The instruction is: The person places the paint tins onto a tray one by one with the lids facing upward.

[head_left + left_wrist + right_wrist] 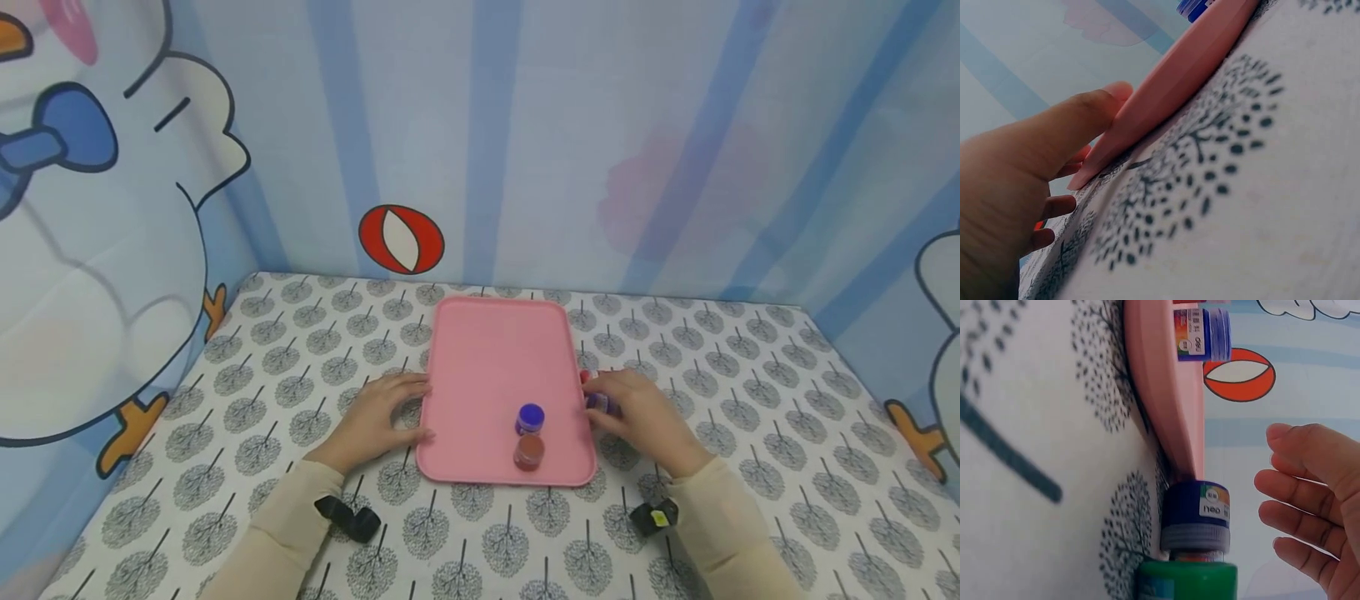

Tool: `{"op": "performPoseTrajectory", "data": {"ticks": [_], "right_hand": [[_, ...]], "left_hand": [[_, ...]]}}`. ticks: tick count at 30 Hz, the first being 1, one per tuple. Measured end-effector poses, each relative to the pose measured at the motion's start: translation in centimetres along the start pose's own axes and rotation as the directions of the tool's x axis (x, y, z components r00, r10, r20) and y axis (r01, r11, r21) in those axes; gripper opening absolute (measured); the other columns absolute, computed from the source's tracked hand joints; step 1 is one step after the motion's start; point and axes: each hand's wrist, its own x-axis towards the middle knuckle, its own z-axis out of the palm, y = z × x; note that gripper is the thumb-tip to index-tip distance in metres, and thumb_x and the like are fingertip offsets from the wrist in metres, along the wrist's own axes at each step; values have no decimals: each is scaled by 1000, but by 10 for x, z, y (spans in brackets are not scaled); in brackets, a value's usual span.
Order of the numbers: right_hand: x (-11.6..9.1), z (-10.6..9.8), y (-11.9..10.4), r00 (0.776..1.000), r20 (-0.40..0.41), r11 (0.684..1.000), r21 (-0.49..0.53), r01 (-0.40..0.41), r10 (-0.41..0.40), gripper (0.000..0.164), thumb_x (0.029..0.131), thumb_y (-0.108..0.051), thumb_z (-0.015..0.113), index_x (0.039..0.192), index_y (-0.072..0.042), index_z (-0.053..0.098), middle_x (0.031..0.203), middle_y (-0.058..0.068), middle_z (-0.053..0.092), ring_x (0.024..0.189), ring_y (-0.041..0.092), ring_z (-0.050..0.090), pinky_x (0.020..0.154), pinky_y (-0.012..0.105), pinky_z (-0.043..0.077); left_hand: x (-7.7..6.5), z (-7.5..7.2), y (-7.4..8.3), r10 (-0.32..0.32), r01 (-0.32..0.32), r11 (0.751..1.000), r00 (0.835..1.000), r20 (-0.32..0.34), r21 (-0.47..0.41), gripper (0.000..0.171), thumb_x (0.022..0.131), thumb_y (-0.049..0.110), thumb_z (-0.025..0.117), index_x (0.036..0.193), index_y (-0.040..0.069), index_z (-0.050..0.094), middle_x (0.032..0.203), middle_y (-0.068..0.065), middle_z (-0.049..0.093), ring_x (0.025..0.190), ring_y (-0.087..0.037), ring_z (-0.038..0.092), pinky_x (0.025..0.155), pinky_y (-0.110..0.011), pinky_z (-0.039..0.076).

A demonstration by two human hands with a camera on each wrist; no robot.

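Observation:
A pink tray (502, 358) lies on the patterned cloth. My left hand (378, 421) is at its left side, thumb and fingertips touching the rim; in the left wrist view the thumb (1094, 115) lies against the tray edge. On the tray stand a blue-lidded paint jar (531, 418) and, nearer me, a brownish-red jar (528, 452). My right hand (637, 412) is over the tray's right side, fingers loosely bent and holding nothing. Below it, beside the tray, are a dark blue paint jar (1196, 506) and a green jar (1188, 578), apart from the fingers in the right wrist view.
A small red item (587, 377) shows partly behind the right hand. The cloth (330, 342) with printed trees covers the table. A striped blue curtain (555, 150) with cartoon prints hangs behind and at both sides.

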Motion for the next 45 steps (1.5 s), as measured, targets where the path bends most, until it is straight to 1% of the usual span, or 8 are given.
{"op": "performPoseTrajectory", "data": {"ticks": [6, 9, 15, 22, 27, 33, 40, 45], "right_hand": [[0, -2, 5, 1000, -5, 1000, -22, 6, -7, 30, 78, -20, 78, 104, -7, 70, 98, 7, 73, 90, 24, 65, 84, 43, 55], [0, -3, 7, 1000, -6, 1000, -18, -11, 11, 29, 78, -19, 78, 102, -6, 71, 94, 6, 72, 88, 22, 64, 80, 40, 56], [-3, -4, 10, 999, 3, 999, -19, -49, 49, 29, 78, -21, 78, 103, -7, 71, 97, 6, 72, 90, 23, 64, 81, 42, 55], [-6, -5, 13, 987, 64, 989, -34, -144, 146, 32, 80, -26, 77, 105, -8, 69, 99, 6, 71, 93, 24, 65, 83, 44, 56], [-7, -4, 15, 985, 69, 986, -64, -153, 157, 32, 77, -25, 79, 102, -7, 69, 98, 8, 71, 93, 26, 65, 83, 45, 56], [-7, -3, 16, 981, 92, 981, -108, -163, 173, 34, 76, -25, 80, 101, -6, 69, 95, 8, 70, 88, 25, 64, 78, 44, 56], [-8, -1, 17, 970, 119, 967, -170, -189, 211, 40, 75, -26, 80, 106, -4, 68, 106, 17, 70, 96, 33, 64, 83, 49, 56], [-8, 1, 16, 972, 115, 966, -182, -184, 207, 41, 74, -25, 81, 106, -3, 68, 105, 17, 70, 95, 34, 64, 84, 50, 55]], "left_hand": [[-2, 1, -2, 8, -8, 1000, 1000, -8, 1, 65, 75, 44, 77, 129, 12, 59, 142, -6, 54, 132, -31, 47, 111, -58, 33], [-2, 1, -2, 12, -12, 1000, 1000, -10, 8, 65, 76, 44, 77, 130, 12, 59, 142, -5, 53, 132, -30, 47, 111, -57, 34], [-1, 0, -1, 17, -16, 1000, 1000, -8, 6, 64, 76, 44, 77, 129, 12, 60, 142, -5, 54, 132, -30, 48, 111, -58, 34], [-1, 1, -1, 11, -11, 1000, 1000, -4, -5, 65, 76, 44, 76, 129, 12, 59, 142, -6, 54, 132, -30, 47, 111, -58, 33], [-1, 1, -1, 1, -1, 1000, 1000, 1, -10, 65, 76, 44, 77, 130, 13, 59, 143, -5, 53, 133, -30, 46, 112, -59, 32], [-1, 0, 0, -7, 7, 1000, 1000, 8, -11, 66, 75, 45, 77, 130, 12, 59, 143, -5, 52, 134, -30, 46, 112, -59, 31], [-1, 1, -1, -7, 7, 1000, 1000, 8, -9, 66, 75, 45, 77, 130, 12, 59, 143, -5, 52, 134, -30, 46, 112, -59, 31], [-1, 0, -1, -12, 12, 1000, 1000, 11, -19, 66, 75, 44, 77, 130, 12, 59, 143, -4, 52, 134, -31, 45, 113, -59, 31]]}}
